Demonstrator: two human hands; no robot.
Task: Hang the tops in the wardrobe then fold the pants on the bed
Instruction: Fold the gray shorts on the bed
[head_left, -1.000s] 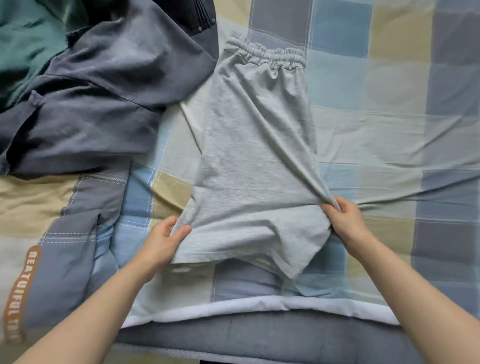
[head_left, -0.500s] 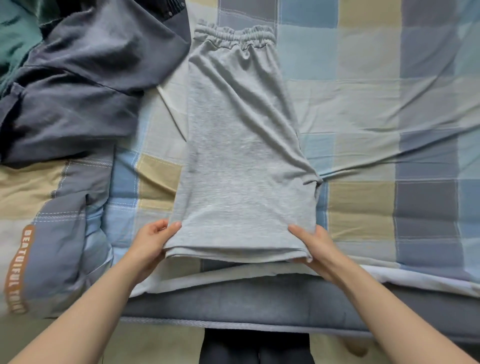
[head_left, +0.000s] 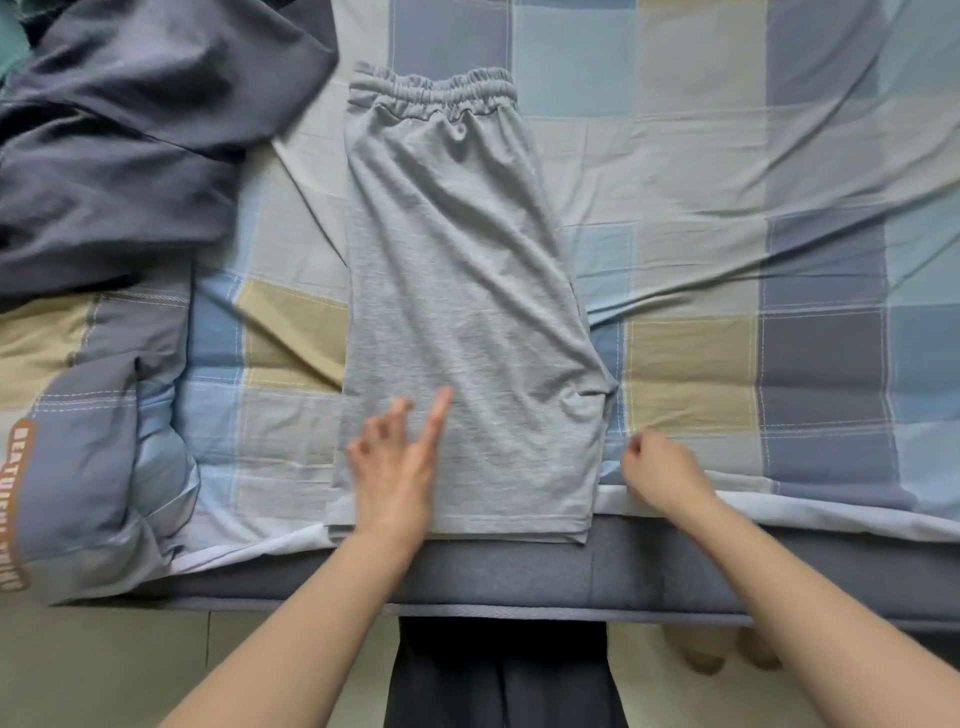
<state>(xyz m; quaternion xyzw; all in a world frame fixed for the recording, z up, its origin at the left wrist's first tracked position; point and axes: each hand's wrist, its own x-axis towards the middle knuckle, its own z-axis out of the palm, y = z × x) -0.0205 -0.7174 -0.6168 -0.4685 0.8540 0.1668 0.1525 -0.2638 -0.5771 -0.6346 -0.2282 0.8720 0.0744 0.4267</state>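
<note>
Head view: grey shorts (head_left: 457, 312) lie flat, folded lengthwise, on a checked bed sheet (head_left: 727, 182), hem at the mattress edge. The left hand (head_left: 395, 462) rests on the lower left of the shorts, fingers loosely spread. The right hand (head_left: 662, 467), curled and holding nothing, sits just beside the hem's right corner. Dark clothing (head_left: 130, 145) is heaped at far left; open sheet spreads right.

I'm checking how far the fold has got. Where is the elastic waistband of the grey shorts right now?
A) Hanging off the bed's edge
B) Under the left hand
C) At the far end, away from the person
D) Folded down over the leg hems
C: the waistband lies at the far end of the grey shorts, stretched out flat on the checked sheet, while the left hand rests near the hems.
</note>
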